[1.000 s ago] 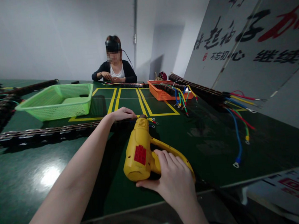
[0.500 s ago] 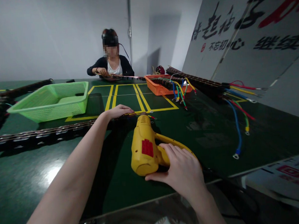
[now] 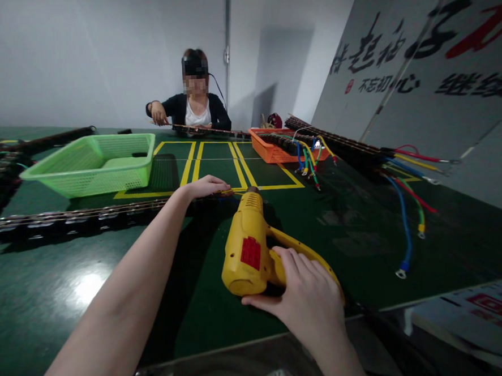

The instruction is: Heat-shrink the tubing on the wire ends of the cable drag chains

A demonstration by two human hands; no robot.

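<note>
My right hand [image 3: 310, 289] is closed round the handle of a yellow heat gun [image 3: 246, 245] with a red label. Its dark nozzle points away from me, close to the thin yellow wires [image 3: 236, 191] by my left fingers. My left hand [image 3: 206, 186] is closed on the end of those wires, where they leave a long black cable chain [image 3: 87, 219] lying on the table to the left. The wire tips are mostly hidden behind the nozzle.
A green basket [image 3: 93, 183] stands at the left, an orange basket [image 3: 270, 153] further back. More cable chains [image 3: 341, 140] with coloured lugged wires [image 3: 402, 230] lie at the right. Across the green table [image 3: 354, 204] sits a person [image 3: 197, 109] handling another chain.
The heat gun's nozzle has swung slightly right, and the view has shifted a little. Across the table, the person's hand has moved out to the left along the chain.
</note>
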